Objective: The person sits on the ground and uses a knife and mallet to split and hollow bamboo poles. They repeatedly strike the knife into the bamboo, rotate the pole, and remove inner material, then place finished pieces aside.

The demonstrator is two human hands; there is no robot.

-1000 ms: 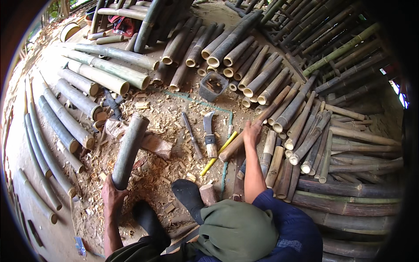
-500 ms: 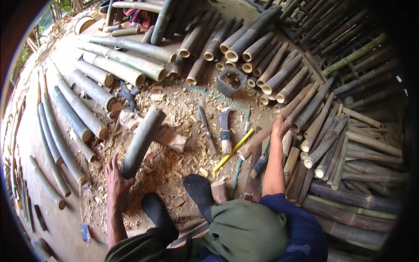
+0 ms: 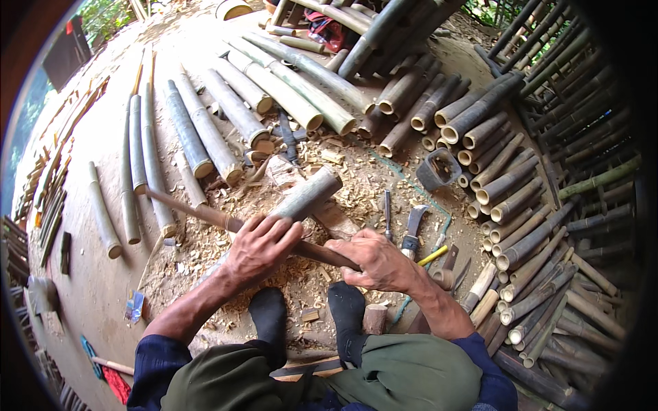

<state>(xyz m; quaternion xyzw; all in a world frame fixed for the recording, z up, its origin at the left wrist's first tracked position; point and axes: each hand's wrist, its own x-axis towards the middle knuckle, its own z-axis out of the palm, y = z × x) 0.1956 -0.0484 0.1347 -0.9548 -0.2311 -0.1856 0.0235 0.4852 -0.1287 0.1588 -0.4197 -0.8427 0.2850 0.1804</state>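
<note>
A slim brown bamboo pole [image 3: 327,255] slants across in front of me, its far end reaching out to the left. My right hand [image 3: 380,262] is closed round its near end. Over the pole's middle bends my left hand [image 3: 262,248], its fingers wrapped down where the pole crosses a thick grey-green bamboo tube [image 3: 310,194]. The crossing itself is hidden under those fingers. The tube's upper end rests by a pale wooden block [image 3: 336,220] among shavings. Beyond my right hand lie a slim chisel-like tool [image 3: 388,212] and a curved-blade knife [image 3: 415,220].
Cut bamboo tubes [image 3: 233,116] fan out at the far left, and a dense stack [image 3: 510,198] fills the right. A dark plastic tub [image 3: 439,169] stands before it. A yellow stick [image 3: 433,255] and a short log piece [image 3: 375,318] lie near my black-socked feet [image 3: 347,312].
My right hand has brought the slim pole from the right-hand stack across to the middle. My left hand has moved up and right onto it. The view has swung leftward.
</note>
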